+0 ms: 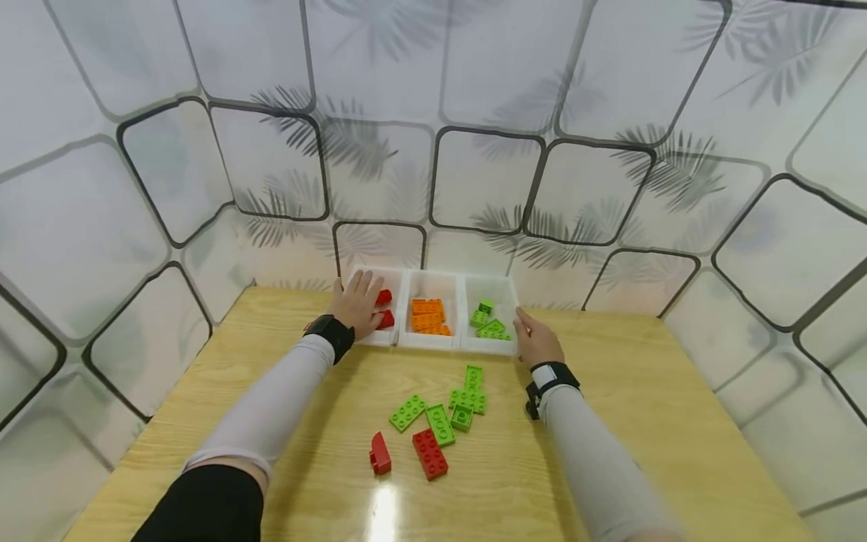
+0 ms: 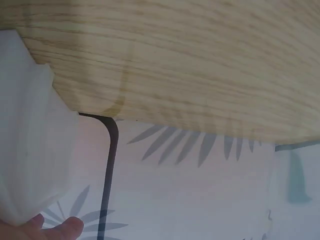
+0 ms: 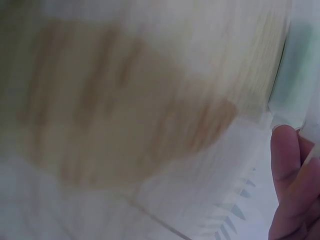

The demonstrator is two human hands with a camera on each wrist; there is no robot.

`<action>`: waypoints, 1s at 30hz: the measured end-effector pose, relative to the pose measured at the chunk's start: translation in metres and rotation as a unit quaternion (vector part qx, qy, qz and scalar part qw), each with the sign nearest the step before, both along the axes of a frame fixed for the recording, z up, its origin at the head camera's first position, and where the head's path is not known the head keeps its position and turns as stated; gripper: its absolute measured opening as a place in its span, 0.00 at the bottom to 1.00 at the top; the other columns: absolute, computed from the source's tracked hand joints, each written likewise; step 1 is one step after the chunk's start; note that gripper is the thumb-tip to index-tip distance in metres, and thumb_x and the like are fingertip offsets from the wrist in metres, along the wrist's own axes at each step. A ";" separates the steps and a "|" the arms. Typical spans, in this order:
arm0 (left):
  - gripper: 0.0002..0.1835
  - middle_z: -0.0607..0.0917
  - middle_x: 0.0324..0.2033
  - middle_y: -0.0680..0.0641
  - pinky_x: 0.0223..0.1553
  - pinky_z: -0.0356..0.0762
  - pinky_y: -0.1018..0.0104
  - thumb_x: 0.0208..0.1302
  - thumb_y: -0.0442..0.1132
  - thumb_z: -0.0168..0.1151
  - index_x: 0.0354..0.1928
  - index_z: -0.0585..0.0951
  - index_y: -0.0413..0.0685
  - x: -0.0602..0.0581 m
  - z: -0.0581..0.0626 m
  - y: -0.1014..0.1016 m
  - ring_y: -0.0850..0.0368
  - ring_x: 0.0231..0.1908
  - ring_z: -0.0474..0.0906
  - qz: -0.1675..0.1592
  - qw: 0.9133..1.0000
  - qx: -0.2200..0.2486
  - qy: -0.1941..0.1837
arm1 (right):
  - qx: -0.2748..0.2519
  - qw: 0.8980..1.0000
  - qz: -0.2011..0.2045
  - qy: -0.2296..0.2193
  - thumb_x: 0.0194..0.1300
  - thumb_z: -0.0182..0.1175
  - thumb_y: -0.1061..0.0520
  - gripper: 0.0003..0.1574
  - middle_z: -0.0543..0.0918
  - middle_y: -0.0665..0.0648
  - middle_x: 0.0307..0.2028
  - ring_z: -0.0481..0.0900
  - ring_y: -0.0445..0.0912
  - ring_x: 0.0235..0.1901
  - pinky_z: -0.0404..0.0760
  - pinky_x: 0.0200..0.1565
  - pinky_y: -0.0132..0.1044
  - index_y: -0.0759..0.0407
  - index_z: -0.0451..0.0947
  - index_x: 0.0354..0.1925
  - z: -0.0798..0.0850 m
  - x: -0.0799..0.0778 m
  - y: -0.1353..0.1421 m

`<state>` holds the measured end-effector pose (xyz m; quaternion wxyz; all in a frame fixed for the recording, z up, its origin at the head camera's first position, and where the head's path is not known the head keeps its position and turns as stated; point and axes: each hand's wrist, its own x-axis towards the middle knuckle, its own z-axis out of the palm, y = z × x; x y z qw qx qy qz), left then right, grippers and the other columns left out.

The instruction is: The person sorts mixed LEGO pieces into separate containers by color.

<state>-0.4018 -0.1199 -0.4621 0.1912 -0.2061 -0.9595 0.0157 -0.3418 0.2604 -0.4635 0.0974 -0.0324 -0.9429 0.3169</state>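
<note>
Three white plastic bins stand side by side at the table's back. Over the left side of the left bin lies my left hand, fingers extended and spread; red bricks show beside it. In the left wrist view its fingertips touch near the bin's edge. The middle bin holds orange bricks. My right hand grips the outer wall of the right bin, which contains green bricks. Its fingers bend at that wall in the right wrist view.
In front of the bins, several loose green bricks lie on the wooden table. Nearer me are a red brick and a curved red piece. A patterned curtain rises close behind the bins.
</note>
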 end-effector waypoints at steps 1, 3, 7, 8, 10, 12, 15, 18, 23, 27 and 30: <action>0.38 0.63 0.68 0.35 0.61 0.59 0.34 0.65 0.52 0.60 0.72 0.61 0.43 0.001 0.000 -0.003 0.38 0.68 0.56 0.002 1.000 0.009 -0.007 | 0.000 1.000 0.000 0.002 0.76 0.44 0.41 0.29 0.80 0.58 0.25 0.75 0.44 0.12 0.67 0.17 0.38 0.44 0.64 0.71 -0.002 -0.001 0.000; 0.38 0.59 0.71 0.33 0.62 0.59 0.35 0.67 0.49 0.58 0.73 0.59 0.40 0.005 0.004 -0.010 0.37 0.70 0.52 0.006 0.999 0.031 -0.026 | -0.001 1.000 -0.001 0.007 0.76 0.45 0.41 0.29 0.80 0.58 0.26 0.75 0.45 0.12 0.67 0.17 0.39 0.43 0.64 0.71 -0.004 -0.004 0.001; 0.36 0.55 0.71 0.29 0.65 0.58 0.41 0.69 0.43 0.57 0.72 0.58 0.34 0.014 0.007 -0.024 0.33 0.70 0.50 0.007 0.994 0.085 -0.063 | -0.003 1.000 0.000 0.012 0.76 0.46 0.43 0.29 0.81 0.58 0.26 0.75 0.45 0.12 0.67 0.16 0.39 0.43 0.64 0.71 -0.009 -0.007 0.002; 0.35 0.55 0.70 0.28 0.65 0.59 0.42 0.69 0.43 0.55 0.72 0.57 0.33 0.015 0.006 -0.028 0.32 0.70 0.51 0.010 0.992 0.103 -0.074 | -0.002 1.000 0.001 0.011 0.76 0.46 0.43 0.29 0.80 0.58 0.25 0.74 0.45 0.12 0.67 0.16 0.39 0.44 0.64 0.71 -0.009 -0.007 0.002; 0.33 0.57 0.69 0.27 0.65 0.59 0.43 0.72 0.44 0.52 0.71 0.58 0.32 0.018 0.005 -0.035 0.31 0.68 0.54 0.027 0.983 0.149 -0.105 | 0.001 1.000 0.000 0.010 0.76 0.46 0.44 0.29 0.80 0.59 0.25 0.74 0.45 0.12 0.66 0.17 0.39 0.45 0.64 0.71 -0.008 -0.005 0.002; 0.30 0.61 0.67 0.27 0.64 0.61 0.44 0.75 0.45 0.47 0.70 0.60 0.32 0.021 0.006 -0.039 0.32 0.66 0.59 0.055 0.966 0.208 -0.144 | 0.007 1.000 -0.003 0.011 0.76 0.46 0.44 0.29 0.79 0.59 0.24 0.73 0.46 0.12 0.66 0.17 0.39 0.46 0.64 0.71 -0.007 -0.004 0.001; 0.26 0.71 0.62 0.31 0.59 0.67 0.45 0.76 0.45 0.42 0.67 0.66 0.34 0.028 0.014 -0.041 0.36 0.60 0.69 0.090 0.925 0.313 -0.195 | 0.009 1.000 -0.006 0.015 0.76 0.45 0.44 0.29 0.79 0.59 0.24 0.73 0.46 0.12 0.66 0.18 0.39 0.46 0.65 0.71 -0.005 -0.003 -0.003; 0.25 0.75 0.59 0.34 0.48 0.75 0.51 0.76 0.45 0.42 0.67 0.69 0.37 0.030 0.018 -0.039 0.41 0.49 0.76 0.108 0.877 0.402 -0.239 | 0.003 1.000 -0.006 0.016 0.77 0.46 0.44 0.28 0.79 0.59 0.24 0.72 0.46 0.11 0.66 0.17 0.39 0.46 0.64 0.71 -0.005 -0.003 -0.003; 0.25 0.78 0.54 0.32 0.30 0.78 0.64 0.74 0.45 0.44 0.67 0.71 0.41 0.031 0.017 -0.042 0.49 0.34 0.78 0.140 0.794 0.514 -0.293 | -0.010 1.000 -0.004 0.003 0.76 0.45 0.43 0.29 0.78 0.60 0.24 0.71 0.47 0.12 0.67 0.18 0.39 0.45 0.64 0.71 -0.007 -0.003 -0.002; 0.25 0.79 0.49 0.28 0.29 0.78 0.68 0.73 0.44 0.47 0.65 0.72 0.38 0.033 0.018 -0.044 0.51 0.33 0.80 0.141 0.751 0.562 -0.316 | 0.000 1.000 0.006 -0.007 0.76 0.42 0.41 0.31 0.81 0.64 0.32 0.74 0.51 0.20 0.69 0.24 0.42 0.44 0.61 0.73 -0.008 -0.005 0.001; 0.24 0.79 0.50 0.29 0.29 0.77 0.69 0.73 0.44 0.49 0.64 0.73 0.38 0.031 0.020 -0.043 0.54 0.32 0.80 0.139 0.738 0.577 -0.321 | 0.036 0.999 0.013 -0.006 0.76 0.42 0.40 0.33 0.81 0.66 0.38 0.74 0.53 0.26 0.68 0.28 0.43 0.44 0.57 0.74 -0.009 -0.005 0.005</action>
